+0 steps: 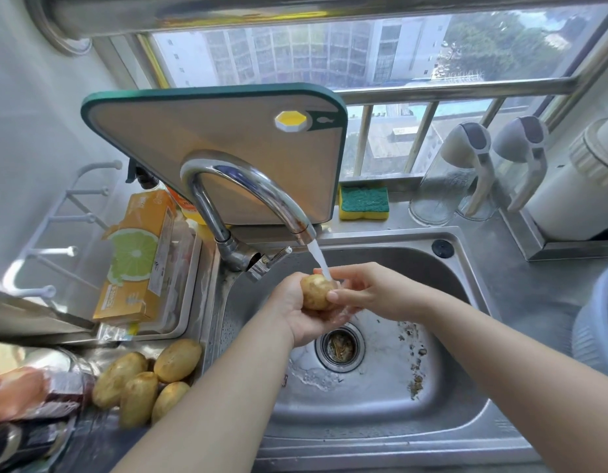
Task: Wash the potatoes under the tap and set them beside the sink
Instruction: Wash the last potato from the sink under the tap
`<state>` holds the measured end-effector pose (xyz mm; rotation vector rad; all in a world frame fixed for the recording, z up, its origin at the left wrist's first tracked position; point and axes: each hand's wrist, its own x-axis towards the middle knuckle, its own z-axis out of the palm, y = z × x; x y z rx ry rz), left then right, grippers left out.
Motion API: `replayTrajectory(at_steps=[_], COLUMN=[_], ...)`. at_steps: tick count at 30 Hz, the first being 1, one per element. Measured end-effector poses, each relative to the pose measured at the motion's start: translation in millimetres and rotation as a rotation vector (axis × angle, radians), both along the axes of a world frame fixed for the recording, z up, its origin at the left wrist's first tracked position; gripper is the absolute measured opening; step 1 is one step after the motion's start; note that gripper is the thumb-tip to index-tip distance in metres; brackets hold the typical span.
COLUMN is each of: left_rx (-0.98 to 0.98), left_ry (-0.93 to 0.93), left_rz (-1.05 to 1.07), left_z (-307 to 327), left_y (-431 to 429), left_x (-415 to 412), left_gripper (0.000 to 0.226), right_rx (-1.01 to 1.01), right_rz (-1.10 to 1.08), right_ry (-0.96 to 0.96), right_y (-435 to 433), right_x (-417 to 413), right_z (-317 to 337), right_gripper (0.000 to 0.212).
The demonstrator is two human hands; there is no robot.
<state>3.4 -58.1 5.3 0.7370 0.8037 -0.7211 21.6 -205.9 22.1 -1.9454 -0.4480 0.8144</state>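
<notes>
We find one potato (316, 291) held over the sink (415, 397) basin, directly under the stream (319, 261) falling from the tap (243, 186), so the dirt runs straight down towards the drain strainer (340, 346) below. The left hand (294, 314) cups the potato from beneath, fingers curled round it to carry its weight. The right hand (367, 291) grasps it from the other side, thumb pressed on the near face and fingers wrapped behind, which we judge is the grip for rubbing the skin as the water hits. Four more potatoes (144, 380) lie heaped on the counter just left of the sink (whether washed or waiting we cannot tell from their skins). A cutting board (227, 141) leans upright behind the tap, leaving the basin free for the washing, we suppose
</notes>
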Motion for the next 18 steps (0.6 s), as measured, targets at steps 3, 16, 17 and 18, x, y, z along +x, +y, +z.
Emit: replayTrajectory(at_steps=[3, 16, 17, 18], left_rx=[-0.025, -0.008, -0.001, 0.005], left_ry=[0.023, -0.005, 0.002, 0.010], left_rz=[-0.026, -0.062, -0.064, -0.070], left_z=[0.8, -0.2, -0.4, -1.0], left_y=[-0.7, 0.6, 3.1, 5.8], left_x=[-8.2, -19.0, -19.9, -19.9], left_gripper=[0.030, 0.034, 0.035, 0.036], right_rx=[-0.188, 0.233, 0.268, 0.318], right_rz=[0.061, -0.451, -0.462, -0.478], right_ry=[-0.200, 0.217, 0.267, 0.332], right_y=[2.3, 38.2, 38.2, 37.7], right_x=[2.0, -23.3, -23.0, -21.9], right_z=[-1.2, -21.4, -22.5, -22.6], right_gripper=[0.031, 0.029, 0.029, 0.027])
